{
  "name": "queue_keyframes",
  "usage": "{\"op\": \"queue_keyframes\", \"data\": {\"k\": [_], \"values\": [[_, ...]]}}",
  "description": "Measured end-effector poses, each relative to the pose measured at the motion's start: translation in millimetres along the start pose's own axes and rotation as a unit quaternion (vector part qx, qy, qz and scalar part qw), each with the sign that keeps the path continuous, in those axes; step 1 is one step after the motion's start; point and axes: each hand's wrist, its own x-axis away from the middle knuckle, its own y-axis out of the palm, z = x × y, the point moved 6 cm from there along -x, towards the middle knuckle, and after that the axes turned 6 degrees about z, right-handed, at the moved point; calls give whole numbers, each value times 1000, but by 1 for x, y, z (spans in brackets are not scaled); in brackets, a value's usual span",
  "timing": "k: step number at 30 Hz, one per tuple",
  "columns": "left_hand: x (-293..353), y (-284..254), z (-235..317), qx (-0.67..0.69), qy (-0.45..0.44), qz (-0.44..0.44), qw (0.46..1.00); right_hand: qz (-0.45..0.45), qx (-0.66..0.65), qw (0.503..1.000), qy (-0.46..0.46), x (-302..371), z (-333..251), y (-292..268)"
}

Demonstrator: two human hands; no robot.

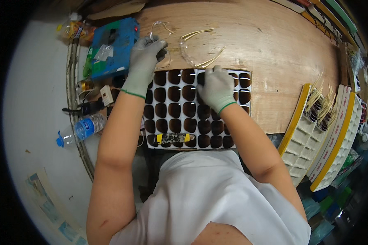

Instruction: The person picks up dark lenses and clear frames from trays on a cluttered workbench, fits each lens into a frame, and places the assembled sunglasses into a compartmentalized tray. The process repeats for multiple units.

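My left hand (146, 51), in a pale grey glove with a green cuff, pinches a clear eyeglass frame (152, 29) above the table, beside a blue box. Fingers partly cover this frame. My right hand (217, 87), gloved alike, reaches over the far side of a white tray (196, 122) filled with rows of brown sunglass lenses (174, 94). Its thumb and fingers are apart around a dark lens, and I see nothing held. Past the tray lie clear eyeglass frames with gold temples (198, 34). A dark tool with yellow ends (173, 138) rests across the near lenses.
The blue box (116, 47) stands at the far left, with a red light. A water bottle (86, 127) lies left of my arm, near a can (84, 85). At right, yellow-edged compartment trays (300, 141) hold some glasses (322, 108) with gold temples.
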Motion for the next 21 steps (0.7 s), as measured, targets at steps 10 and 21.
{"op": "queue_keyframes", "data": {"k": [10,21], "values": [[231,-202,-38,-68,9,-161,985,77,-304,948,-58,119,-7,-39],[272,-181,-60,61,32,-234,970,81,-606,676,-413,265,-217,-174]]}}
